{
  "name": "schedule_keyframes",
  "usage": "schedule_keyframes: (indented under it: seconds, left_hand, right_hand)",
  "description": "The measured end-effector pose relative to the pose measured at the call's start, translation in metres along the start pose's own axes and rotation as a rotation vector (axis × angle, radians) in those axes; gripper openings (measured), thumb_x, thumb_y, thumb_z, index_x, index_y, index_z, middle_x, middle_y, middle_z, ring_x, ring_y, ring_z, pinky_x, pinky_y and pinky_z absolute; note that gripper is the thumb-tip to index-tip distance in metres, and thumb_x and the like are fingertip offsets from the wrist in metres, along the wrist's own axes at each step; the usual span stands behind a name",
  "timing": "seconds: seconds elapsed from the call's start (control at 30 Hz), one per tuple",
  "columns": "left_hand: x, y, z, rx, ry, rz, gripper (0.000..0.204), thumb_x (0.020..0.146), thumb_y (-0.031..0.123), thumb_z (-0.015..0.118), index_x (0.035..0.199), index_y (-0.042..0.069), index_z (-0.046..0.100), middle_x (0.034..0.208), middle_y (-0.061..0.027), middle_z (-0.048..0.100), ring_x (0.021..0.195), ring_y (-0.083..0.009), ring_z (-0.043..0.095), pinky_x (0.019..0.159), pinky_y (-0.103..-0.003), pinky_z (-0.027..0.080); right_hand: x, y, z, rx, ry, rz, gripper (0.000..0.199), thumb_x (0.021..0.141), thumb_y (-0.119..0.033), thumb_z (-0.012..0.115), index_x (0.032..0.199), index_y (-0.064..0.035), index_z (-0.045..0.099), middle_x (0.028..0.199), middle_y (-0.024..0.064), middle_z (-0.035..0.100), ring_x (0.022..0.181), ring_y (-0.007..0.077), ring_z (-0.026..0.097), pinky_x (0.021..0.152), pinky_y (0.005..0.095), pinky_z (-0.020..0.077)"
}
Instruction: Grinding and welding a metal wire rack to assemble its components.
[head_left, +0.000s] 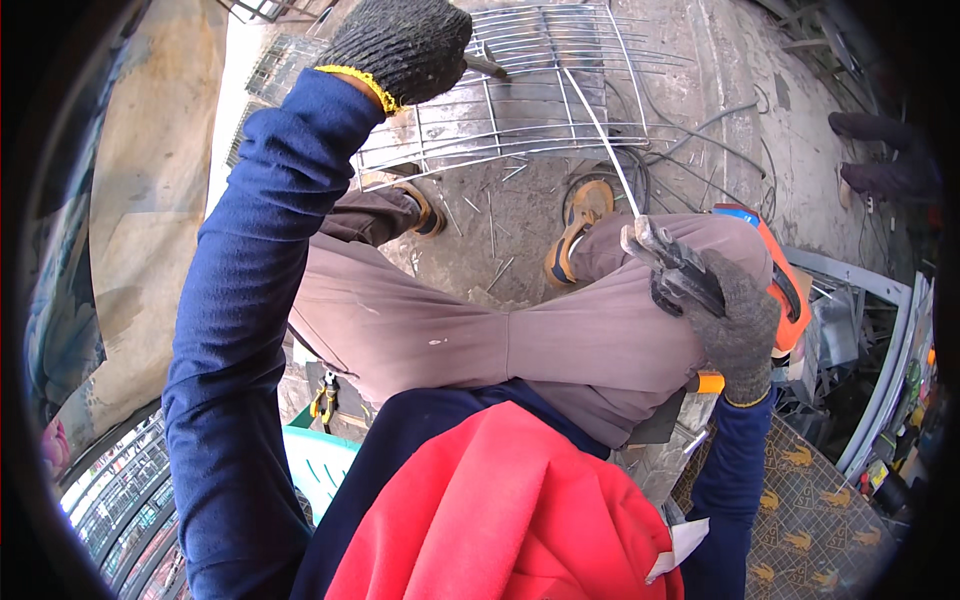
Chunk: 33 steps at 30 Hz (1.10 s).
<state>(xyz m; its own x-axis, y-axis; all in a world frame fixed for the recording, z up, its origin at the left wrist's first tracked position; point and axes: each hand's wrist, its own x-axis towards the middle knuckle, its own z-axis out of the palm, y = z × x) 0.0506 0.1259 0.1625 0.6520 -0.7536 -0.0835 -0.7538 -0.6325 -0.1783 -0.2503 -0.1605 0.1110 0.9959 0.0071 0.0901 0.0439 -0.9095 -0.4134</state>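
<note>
My left hand (400, 50), in a dark knitted glove with a yellow cuff edge, is closed at the top of the view, above a wire grid (440, 125). A short, hammer-like tool (486, 66) juts from it over the bars; its full shape is hidden. Over my right thigh, my gloved right hand (738, 315) grips a welding electrode holder (680, 265). A thin pale welding rod (605, 140) runs from the holder's jaws up to the grid. The grid's metal bars cross one another above a flat plate on the floor.
Cables (700, 150) curl on the floor right of the grid. Metal offcuts (492, 225) lie between my shoes. An orange-and-blue object (785, 290) is beside my right knee. Pliers with yellow handles (325, 398) lie at left. Another person's legs (880, 155) show at far right.
</note>
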Motion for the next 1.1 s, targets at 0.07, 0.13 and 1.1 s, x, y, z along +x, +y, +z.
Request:
schedule_keyframes:
  seconds: [0.07,0.13,1.1]
  left_hand:
    - [0.0011,0.0,0.0006,0.018,-0.015,-0.007,0.024,0.075,0.029,0.06,0.072,0.007,0.07,0.069,-0.0177,0.065,0.066,-0.0376,0.065,0.063,-0.048,0.052]
    - [0.0021,0.0017,-0.0016,0.019,-0.053,-0.026,0.025,0.075,0.03,0.06,0.072,0.007,0.07,0.07,-0.0178,0.066,0.067,-0.0375,0.066,0.063,-0.048,0.052]
    - [0.0012,0.0036,-0.002,0.029,-0.059,-0.038,0.024,0.075,0.027,0.06,0.073,0.006,0.071,0.069,-0.0187,0.066,0.066,-0.0369,0.066,0.063,-0.048,0.052]
  right_hand:
    - [0.0017,-0.0002,-0.0003,0.004,0.011,-0.016,0.048,0.071,-0.016,0.082,0.114,-0.0036,0.064,0.097,0.012,0.07,0.086,0.0255,0.07,0.076,0.034,0.0552]
    - [0.0029,-0.0003,-0.0009,0.008,0.023,-0.03,0.048,0.071,-0.016,0.081,0.114,-0.0041,0.064,0.096,0.0118,0.07,0.085,0.0256,0.07,0.076,0.0344,0.0553]
    - [0.0071,-0.0023,0.0006,-0.029,0.014,-0.054,0.047,0.072,-0.019,0.081,0.113,-0.0055,0.064,0.095,0.0113,0.07,0.081,0.0265,0.071,0.073,0.0351,0.0557]
